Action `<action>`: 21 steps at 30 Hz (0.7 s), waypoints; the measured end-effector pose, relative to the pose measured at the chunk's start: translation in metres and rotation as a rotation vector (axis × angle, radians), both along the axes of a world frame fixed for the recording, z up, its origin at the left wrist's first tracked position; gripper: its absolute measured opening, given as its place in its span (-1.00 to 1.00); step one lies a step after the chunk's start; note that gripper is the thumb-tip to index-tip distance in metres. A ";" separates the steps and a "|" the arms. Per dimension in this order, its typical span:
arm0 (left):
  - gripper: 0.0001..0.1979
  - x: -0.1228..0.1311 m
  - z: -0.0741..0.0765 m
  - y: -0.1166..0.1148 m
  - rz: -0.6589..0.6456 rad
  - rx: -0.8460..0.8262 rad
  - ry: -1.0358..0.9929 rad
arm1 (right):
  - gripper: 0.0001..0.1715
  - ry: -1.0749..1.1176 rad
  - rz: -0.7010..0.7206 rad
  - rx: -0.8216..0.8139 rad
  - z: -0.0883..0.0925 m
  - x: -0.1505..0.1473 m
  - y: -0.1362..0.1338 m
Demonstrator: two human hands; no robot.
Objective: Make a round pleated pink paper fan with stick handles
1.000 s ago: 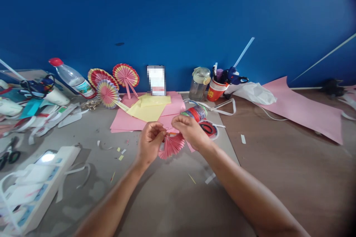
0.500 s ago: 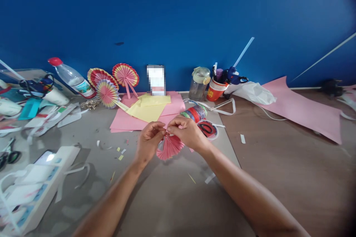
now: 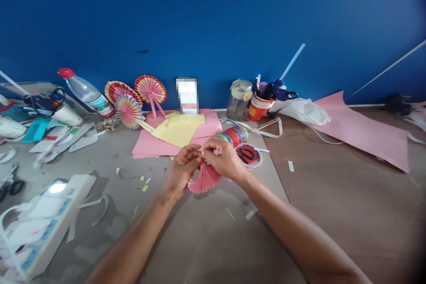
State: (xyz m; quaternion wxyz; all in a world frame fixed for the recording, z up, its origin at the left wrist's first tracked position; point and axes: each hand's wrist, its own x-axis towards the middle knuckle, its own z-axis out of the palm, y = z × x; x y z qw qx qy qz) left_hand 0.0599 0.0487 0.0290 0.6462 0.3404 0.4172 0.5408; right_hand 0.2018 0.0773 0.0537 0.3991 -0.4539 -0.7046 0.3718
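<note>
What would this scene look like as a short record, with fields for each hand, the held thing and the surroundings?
left hand: pinches the gathered end of the pleated pink paper fan
right hand: pinches the same end
fan: pleats spread downward over the table
behind: yellow sheets on pink sheets, tape rolls, finished fans
left: power strip, water bottle

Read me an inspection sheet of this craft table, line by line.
surface: grey-brown table, small paper scraps scattered.
job's things: pink pleated fan between both hands; pink sheets and yellow sheets behind it.
clutter: finished fans, water bottle, red cup of tools, tape rolls.
hands: left hand and right hand, each with a pinch grip on the fan's gathered end.
cables: power strip at left; thin white cord.
surroundings: blue wall.
</note>
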 end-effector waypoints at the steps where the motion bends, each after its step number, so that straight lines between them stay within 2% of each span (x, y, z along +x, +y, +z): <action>1: -0.64 0.000 0.000 0.000 -0.005 -0.013 -0.021 | -0.84 0.006 0.003 -0.010 -0.001 0.000 0.000; 11: -0.62 0.000 0.001 -0.001 -0.044 -0.040 -0.146 | -0.84 0.050 -0.014 -0.017 -0.006 -0.001 0.004; 16: -0.63 0.002 0.000 0.001 0.030 -0.077 -0.081 | -0.85 0.063 0.024 0.005 -0.009 -0.003 0.003; 21: -0.65 -0.002 -0.001 0.003 0.077 -0.092 -0.124 | -0.84 0.120 0.095 0.022 -0.009 0.001 0.004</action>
